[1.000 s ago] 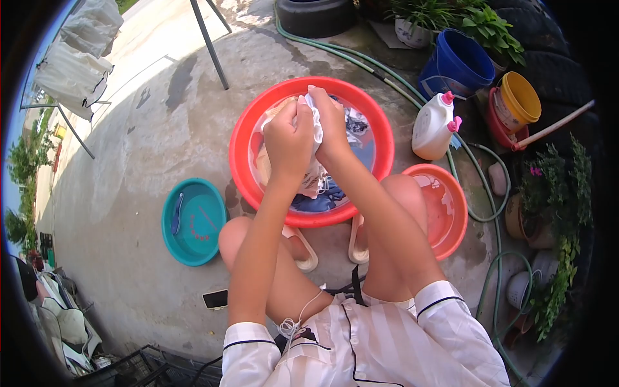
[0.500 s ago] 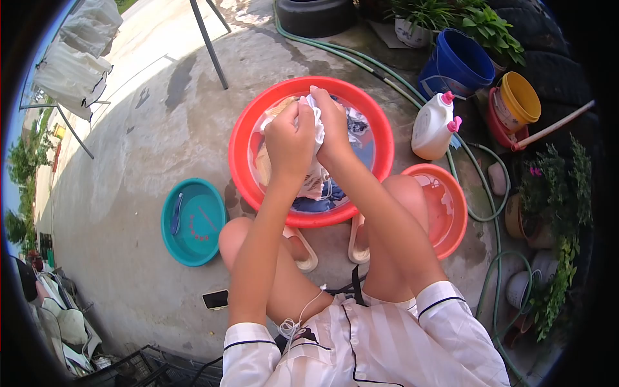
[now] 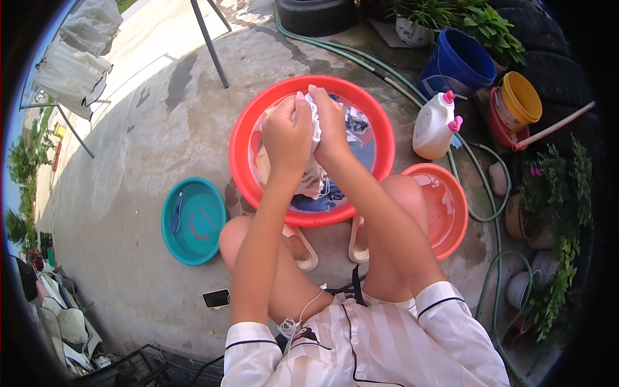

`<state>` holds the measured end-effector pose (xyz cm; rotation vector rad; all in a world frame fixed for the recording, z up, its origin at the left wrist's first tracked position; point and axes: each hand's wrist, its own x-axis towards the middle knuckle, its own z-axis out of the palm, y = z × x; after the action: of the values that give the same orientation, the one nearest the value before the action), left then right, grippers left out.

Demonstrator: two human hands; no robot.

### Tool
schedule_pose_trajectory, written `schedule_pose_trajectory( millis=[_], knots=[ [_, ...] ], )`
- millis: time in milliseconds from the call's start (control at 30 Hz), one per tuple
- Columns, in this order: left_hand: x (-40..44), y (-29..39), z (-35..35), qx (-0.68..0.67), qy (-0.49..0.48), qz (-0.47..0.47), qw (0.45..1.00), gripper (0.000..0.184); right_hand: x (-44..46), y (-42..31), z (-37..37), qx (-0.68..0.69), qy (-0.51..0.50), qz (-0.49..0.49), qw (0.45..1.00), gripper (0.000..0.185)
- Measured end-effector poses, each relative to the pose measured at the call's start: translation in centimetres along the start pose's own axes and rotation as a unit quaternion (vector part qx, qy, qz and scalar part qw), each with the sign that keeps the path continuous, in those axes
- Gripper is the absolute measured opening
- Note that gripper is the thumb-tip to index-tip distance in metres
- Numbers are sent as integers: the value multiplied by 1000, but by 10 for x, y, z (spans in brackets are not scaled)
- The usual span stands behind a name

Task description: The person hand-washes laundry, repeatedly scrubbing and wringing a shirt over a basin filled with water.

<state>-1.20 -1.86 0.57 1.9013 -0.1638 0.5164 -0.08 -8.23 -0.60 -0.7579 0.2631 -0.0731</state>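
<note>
While the left hand and right hand clench white cloth, work looks unfinished, other garments soaking beneath them.

Single view, head-worn; looks forward and steeply down from above wearer's lap. Very wide lens, picture rounded, corners black. Striped shirt nearest, toward 6 o'clock; left hand and right hand farther out, over red basin just 12-ward of centre; hanging cloth far off at 10
</note>
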Motion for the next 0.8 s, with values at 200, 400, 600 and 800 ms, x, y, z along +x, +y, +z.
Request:
schedule_pose_trajectory(
  millis=[200, 400, 600, 800],
  knots=[
    [9, -7, -11, -13, 27, -48, 998, 33, -13, -2, 6, -51, -29, -20, 998, 28],
    [18, -24, -12, -98, 23, -106, 989, 34, -25, 0, 15, -49, -34, -15, 998, 27],
    [-9, 11, -2, -25, -35, -30, 999, 31, 1, -9, -4, 22, 18, 18, 999, 25],
    [17, -13, -16, -23, 19, -92, 995, 34, -19, 1, 8, -71, -45, -26, 996, 29]
  ],
)
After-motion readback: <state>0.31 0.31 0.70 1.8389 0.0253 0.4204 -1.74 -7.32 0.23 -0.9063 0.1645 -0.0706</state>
